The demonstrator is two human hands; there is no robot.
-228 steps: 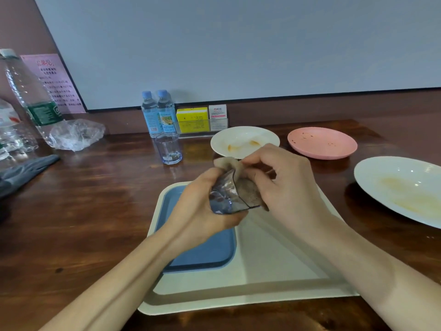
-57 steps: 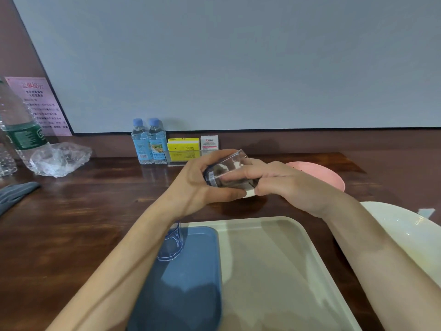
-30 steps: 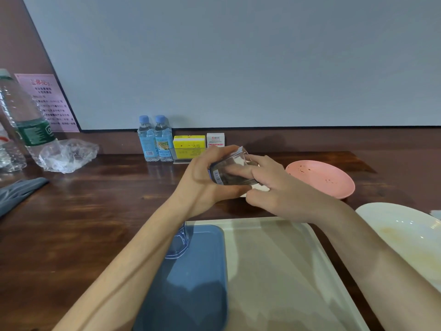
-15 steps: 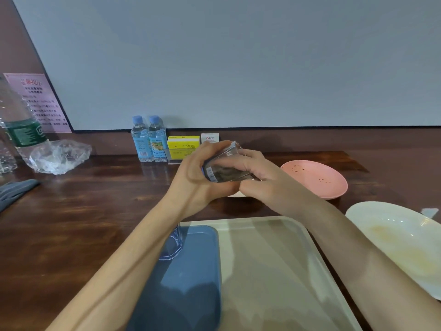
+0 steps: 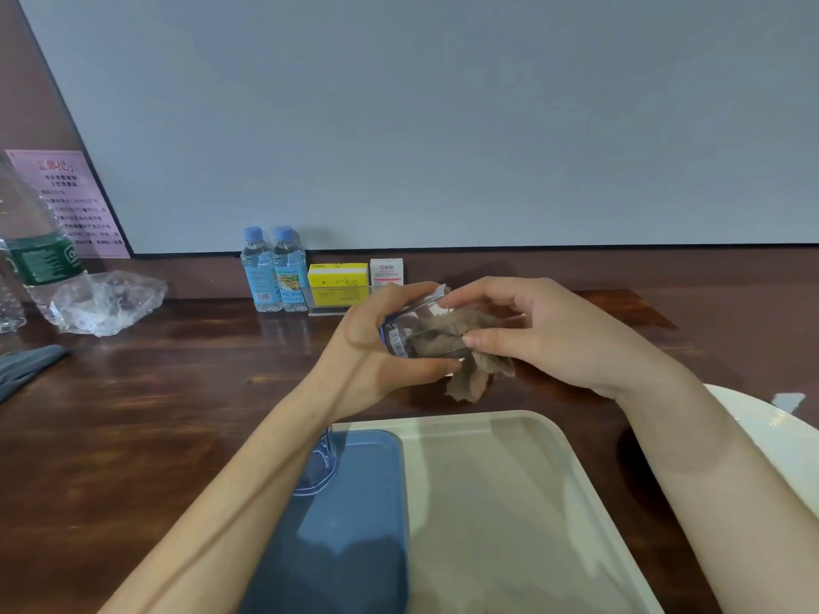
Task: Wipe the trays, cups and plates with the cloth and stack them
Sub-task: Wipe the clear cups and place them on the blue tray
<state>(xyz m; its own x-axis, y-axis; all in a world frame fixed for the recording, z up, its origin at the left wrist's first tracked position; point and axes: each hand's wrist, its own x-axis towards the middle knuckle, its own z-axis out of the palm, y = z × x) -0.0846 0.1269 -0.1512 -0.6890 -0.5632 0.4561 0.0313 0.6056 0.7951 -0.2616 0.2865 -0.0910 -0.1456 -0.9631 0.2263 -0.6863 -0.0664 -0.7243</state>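
Observation:
My left hand (image 5: 376,352) grips a clear glass cup (image 5: 421,325) on its side above the table, mouth to the right. A brown cloth (image 5: 474,374) fills the cup and hangs out below its mouth, pinched by my right hand (image 5: 549,334). Below lies a cream tray (image 5: 509,502) with a smaller blue tray (image 5: 354,525) on its left half. A second clear cup (image 5: 321,463) stands on the blue tray, partly behind my left forearm. A white plate (image 5: 780,440) shows at the right edge. The pink plate and the small white plate are hidden.
Two small water bottles (image 5: 272,270), a yellow box (image 5: 339,277) and a white box (image 5: 386,270) stand by the wall. A large bottle (image 5: 40,259) and crumpled plastic wrap (image 5: 111,301) sit far left, a grey cloth (image 5: 26,370) at the left edge.
The cloth has come partly out of the cup and now hangs below its mouth. My right hand has shifted right and hides the pink plate. The left hand still holds the cup.

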